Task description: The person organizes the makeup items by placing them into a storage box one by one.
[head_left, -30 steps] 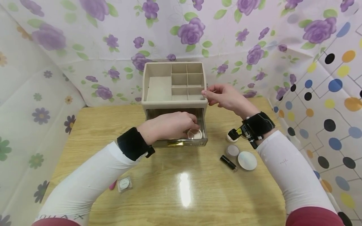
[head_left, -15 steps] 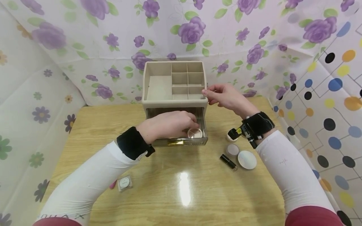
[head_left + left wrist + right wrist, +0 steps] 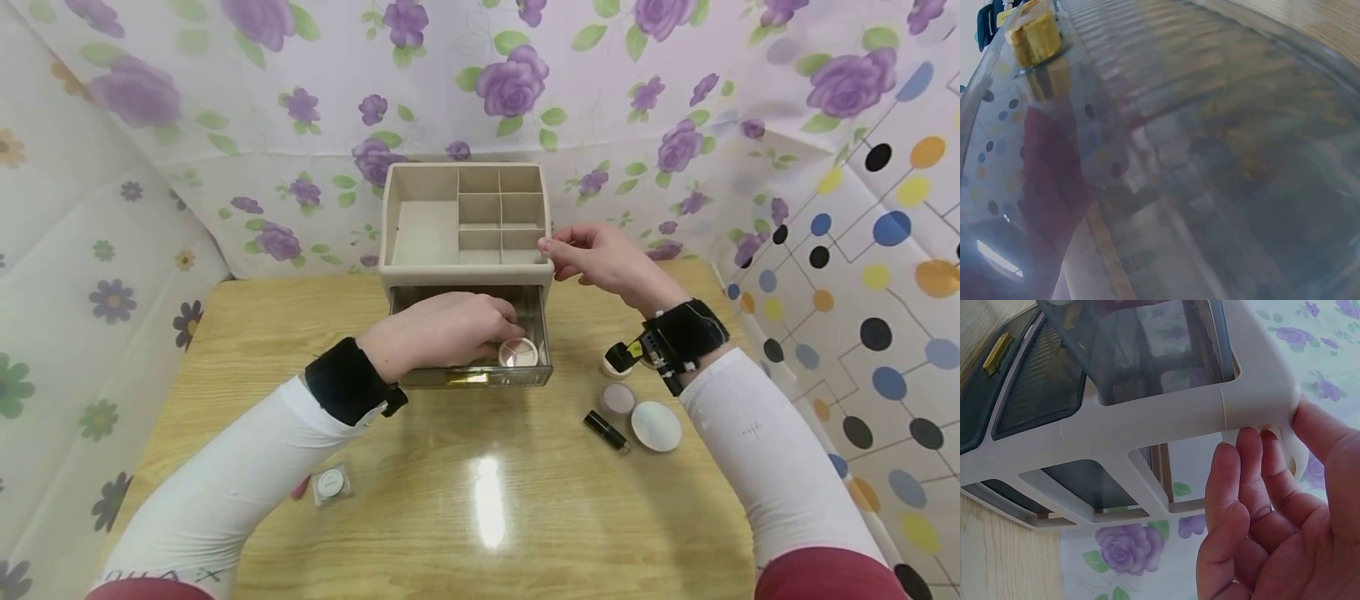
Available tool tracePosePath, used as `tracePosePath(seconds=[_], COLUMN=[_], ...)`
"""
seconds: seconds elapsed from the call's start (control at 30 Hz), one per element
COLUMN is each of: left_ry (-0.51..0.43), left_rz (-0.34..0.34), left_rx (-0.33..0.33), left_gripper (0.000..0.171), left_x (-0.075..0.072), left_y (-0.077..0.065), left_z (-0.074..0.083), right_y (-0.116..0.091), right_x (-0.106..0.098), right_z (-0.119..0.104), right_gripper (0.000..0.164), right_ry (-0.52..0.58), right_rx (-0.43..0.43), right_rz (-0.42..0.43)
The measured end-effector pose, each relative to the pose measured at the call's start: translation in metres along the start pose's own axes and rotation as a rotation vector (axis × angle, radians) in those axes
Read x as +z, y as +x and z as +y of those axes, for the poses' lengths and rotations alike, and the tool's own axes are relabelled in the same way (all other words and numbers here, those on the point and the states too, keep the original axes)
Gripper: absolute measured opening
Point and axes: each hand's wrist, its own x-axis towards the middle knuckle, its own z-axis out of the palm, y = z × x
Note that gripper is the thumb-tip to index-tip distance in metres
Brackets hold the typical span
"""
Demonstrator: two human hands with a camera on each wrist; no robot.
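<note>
A cream makeup organizer [image 3: 423, 272] stands at the back of the table, its smoky clear drawer [image 3: 542, 346] pulled out. My left hand [image 3: 457, 325] reaches down into this drawer. Its thumb and fingers pinch the upper left edge of a round three-section makeup palette [image 3: 519, 352] near the drawer's front right. In the left wrist view the drawer front and its gold handle [image 3: 1038, 39] show, but not the hand. At the organizer's right front corner my right hand [image 3: 596, 254] grips the frame, thumb against the outside, fingertips [image 3: 1249, 440] at the rim's underside.
To the right lie a black lipstick tube [image 3: 607, 431], a round jar [image 3: 617, 400], a white round lid [image 3: 656, 426] and another small jar [image 3: 617, 368]. At front left sit a small square clear case [image 3: 331, 483] and a pink item [image 3: 300, 488]. Patterned cloth hangs behind and at both sides.
My left hand has shifted slightly left over the drawer, and a little more of the round palette shows. The right hand and the organizer stay in place.
</note>
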Motion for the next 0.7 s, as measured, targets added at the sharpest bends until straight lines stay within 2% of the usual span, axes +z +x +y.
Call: tracePosePath(seconds=[0.2, 0.4, 0.53, 0.7], left_ry=[-0.019, 0.0, -0.001, -0.023], left_rz=[0.034, 0.09, 0.204, 0.395], left_rx=[-0.011, -0.014, 0.015, 0.07], left_gripper=[0.018, 0.024, 0.023, 0.023], left_x=[-0.003, -0.008, -0.009, -0.009], left_y=[-0.008, -0.021, -0.036, -0.063], left_z=[0.001, 0.002, 0.002, 0.003], right_y=[0.002, 0.001, 0.001, 0.001], right_x=[0.0, 0.001, 0.004, 0.007], right_z=[-0.002, 0.0, 0.004, 0.006], right_gripper=[0.045, 0.04, 0.039, 0.04], right_ry=[0.015, 0.052, 0.073, 0.104], right_rx=[-0.001, -0.044, -0.053, -0.04], right_rz=[0.0, -0.012, -0.009, -0.01])
